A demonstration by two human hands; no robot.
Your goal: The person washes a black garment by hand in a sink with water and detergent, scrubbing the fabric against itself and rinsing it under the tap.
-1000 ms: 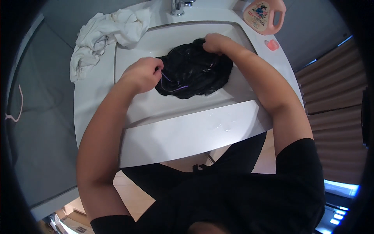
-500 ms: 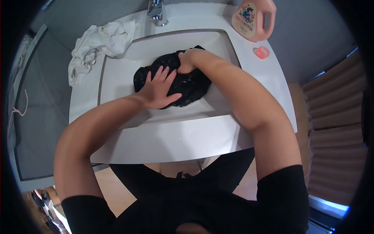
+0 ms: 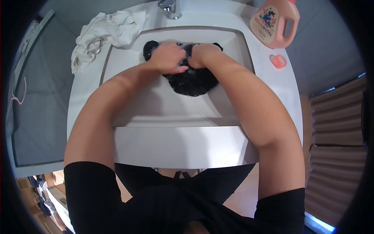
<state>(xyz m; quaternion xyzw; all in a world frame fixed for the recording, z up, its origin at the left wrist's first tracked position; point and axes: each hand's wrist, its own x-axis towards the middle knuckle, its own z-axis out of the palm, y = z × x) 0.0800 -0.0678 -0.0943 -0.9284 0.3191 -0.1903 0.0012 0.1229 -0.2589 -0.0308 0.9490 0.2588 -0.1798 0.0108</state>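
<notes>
- Since half a second ago, I see the left hand (image 3: pixel 168 58) has gone from lying spread on the wet black cloth (image 3: pixel 193 84) to curling in beside the right hand (image 3: pixel 201 55).
- The cloth is now bunched toward the sink's far edge, with water frothing around the hands; I judge that both are working the same gathered section.
- Left grip: fingers bent and blurred, thumb apart; I cannot tell whether they clamp cloth. Right grip: curled down into it, fingertips hidden, so I cannot tell there either.
- The cloth lies inside the sink (image 3: pixel 144 105), set into a white worktop (image 3: pixel 183 145).
- On the worktop, I have a white cloth (image 3: pixel 109 31) at the far left corner, a chrome faucet (image 3: pixel 170 8) behind the far sink edge, a pink jug (image 3: pixel 275 25) at the far right corner and a pink cap (image 3: pixel 278 61) near the right edge.
- Beyond it: a grey panel (image 3: pixel 44 113) left, a brown pleated curtain (image 3: pixel 339 113) right.
</notes>
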